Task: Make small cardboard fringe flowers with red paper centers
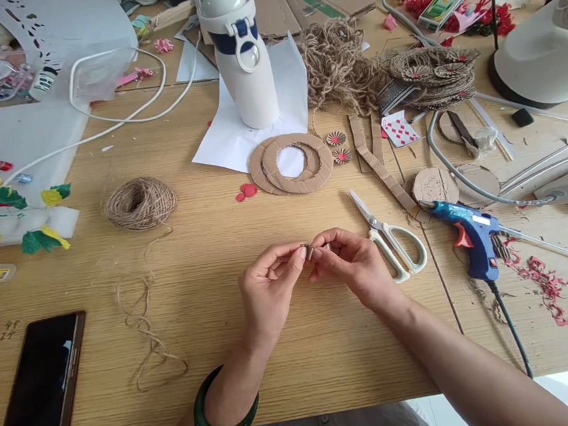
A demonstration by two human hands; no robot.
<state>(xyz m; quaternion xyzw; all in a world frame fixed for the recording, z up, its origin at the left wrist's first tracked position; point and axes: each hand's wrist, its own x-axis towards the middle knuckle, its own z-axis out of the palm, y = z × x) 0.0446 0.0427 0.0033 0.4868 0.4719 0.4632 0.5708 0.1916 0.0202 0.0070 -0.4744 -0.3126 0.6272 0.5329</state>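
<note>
My left hand and my right hand meet above the wooden table, and their fingertips pinch a small piece of corrugated cardboard from both sides. Its exact shape is partly hidden by my fingers. Just right of my right hand lie white-handled scissors, apart from it. Beyond them rests a blue hot glue gun. A green bangle circles my left wrist. Ahead of my hands lie cardboard rings.
A ball of jute twine with a loose strand sits left, near a black smartphone. Farther back stand a white bottle on white paper and a heap of twine. Cardboard scraps and cables crowd the right side.
</note>
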